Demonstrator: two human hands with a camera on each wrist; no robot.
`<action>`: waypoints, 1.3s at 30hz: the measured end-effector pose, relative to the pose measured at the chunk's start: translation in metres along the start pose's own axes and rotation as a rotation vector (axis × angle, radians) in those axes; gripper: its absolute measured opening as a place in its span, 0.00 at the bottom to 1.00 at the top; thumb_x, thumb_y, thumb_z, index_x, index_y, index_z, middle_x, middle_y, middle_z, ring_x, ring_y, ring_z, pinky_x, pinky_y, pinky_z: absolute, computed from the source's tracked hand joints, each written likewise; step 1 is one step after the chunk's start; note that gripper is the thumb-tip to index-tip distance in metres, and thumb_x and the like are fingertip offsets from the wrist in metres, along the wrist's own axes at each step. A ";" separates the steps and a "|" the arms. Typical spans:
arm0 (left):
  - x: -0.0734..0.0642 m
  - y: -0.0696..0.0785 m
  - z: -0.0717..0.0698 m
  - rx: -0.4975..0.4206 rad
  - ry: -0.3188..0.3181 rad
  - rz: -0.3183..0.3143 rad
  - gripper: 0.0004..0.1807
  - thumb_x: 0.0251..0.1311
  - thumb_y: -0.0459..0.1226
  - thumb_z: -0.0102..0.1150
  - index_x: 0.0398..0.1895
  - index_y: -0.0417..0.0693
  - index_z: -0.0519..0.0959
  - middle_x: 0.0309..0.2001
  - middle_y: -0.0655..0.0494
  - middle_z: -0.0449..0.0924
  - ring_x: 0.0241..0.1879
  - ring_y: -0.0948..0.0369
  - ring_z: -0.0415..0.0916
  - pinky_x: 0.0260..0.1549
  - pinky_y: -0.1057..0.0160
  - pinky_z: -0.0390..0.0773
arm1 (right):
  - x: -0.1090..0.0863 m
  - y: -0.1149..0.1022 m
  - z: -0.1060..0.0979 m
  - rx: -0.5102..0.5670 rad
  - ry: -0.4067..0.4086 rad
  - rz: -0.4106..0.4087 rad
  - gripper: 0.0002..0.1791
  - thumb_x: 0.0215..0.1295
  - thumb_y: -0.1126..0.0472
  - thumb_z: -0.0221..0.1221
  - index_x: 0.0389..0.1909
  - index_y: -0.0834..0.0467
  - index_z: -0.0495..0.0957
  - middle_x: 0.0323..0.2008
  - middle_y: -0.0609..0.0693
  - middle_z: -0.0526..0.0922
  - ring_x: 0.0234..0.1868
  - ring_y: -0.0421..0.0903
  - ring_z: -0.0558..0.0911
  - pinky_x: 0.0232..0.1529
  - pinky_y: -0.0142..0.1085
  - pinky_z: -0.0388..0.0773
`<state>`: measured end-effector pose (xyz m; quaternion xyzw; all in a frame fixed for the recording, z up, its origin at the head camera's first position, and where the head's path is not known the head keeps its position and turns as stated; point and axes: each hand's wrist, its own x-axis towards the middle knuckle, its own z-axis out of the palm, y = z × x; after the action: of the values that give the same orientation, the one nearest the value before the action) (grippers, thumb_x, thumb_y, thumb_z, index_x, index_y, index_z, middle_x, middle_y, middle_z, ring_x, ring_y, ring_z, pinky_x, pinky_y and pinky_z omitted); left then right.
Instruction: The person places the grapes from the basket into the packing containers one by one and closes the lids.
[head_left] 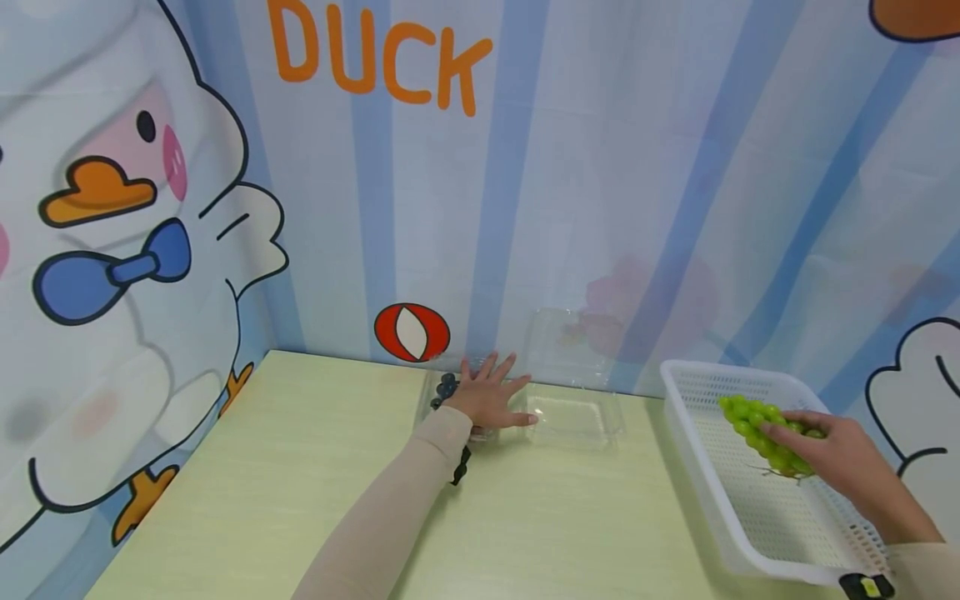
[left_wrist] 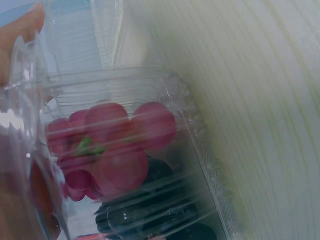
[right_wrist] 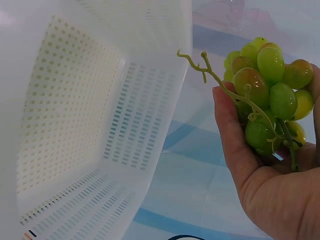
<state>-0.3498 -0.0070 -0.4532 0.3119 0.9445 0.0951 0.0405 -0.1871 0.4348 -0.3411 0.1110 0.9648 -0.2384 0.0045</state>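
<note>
While the right hand [head_left: 840, 450] grips green grapes [head_left: 757, 429] over the white basket [head_left: 705, 467] at lower right, the left hand [head_left: 491, 396] rests flat-fingered on the filled clamshell [left_wrist: 150, 150]; carrying the bunch to the empty clamshell [head_left: 573, 417] at centre seems due.

Readable text: one word only. "DUCK" [head_left: 381, 60] in large orange capitals, printed on the blue-and-white striped backdrop [head_left: 600, 167], far wall, upper left of centre in the head view.

Signs without lettering: a red oval emblem [head_left: 412, 332] with a white lens-shaped centre, low on the same backdrop just above the far edge of the table [head_left: 300, 467]. No characters legible in it.

Small black-and-yellow tag [head_left: 867, 586] at the near right, by the white basket [head_left: 705, 467]; too small to read.

Wrist views: no lettering, labels or numbers legible.
</note>
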 end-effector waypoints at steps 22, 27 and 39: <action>0.004 -0.003 0.004 0.010 0.003 0.001 0.46 0.65 0.73 0.41 0.82 0.67 0.51 0.84 0.54 0.32 0.81 0.45 0.29 0.69 0.25 0.31 | -0.003 -0.026 -0.004 0.018 -0.064 -0.112 0.51 0.72 0.31 0.50 0.72 0.74 0.60 0.68 0.81 0.60 0.61 0.78 0.68 0.47 0.65 0.75; 0.005 -0.003 0.005 0.005 0.000 0.001 0.47 0.65 0.74 0.41 0.82 0.68 0.50 0.84 0.54 0.31 0.81 0.45 0.27 0.69 0.25 0.30 | 0.001 -0.037 -0.004 0.020 -0.054 -0.144 0.50 0.72 0.31 0.51 0.72 0.73 0.62 0.68 0.79 0.61 0.62 0.77 0.68 0.48 0.65 0.75; 0.001 -0.002 0.002 -0.006 0.012 0.012 0.46 0.65 0.73 0.41 0.82 0.66 0.52 0.84 0.52 0.33 0.81 0.44 0.30 0.69 0.25 0.32 | 0.004 -0.053 0.003 0.028 -0.036 -0.203 0.45 0.72 0.35 0.54 0.69 0.72 0.67 0.59 0.72 0.75 0.52 0.63 0.78 0.41 0.50 0.78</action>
<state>-0.3516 -0.0072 -0.4550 0.3166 0.9426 0.1002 0.0352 -0.2026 0.3888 -0.3194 0.0085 0.9674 -0.2531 -0.0039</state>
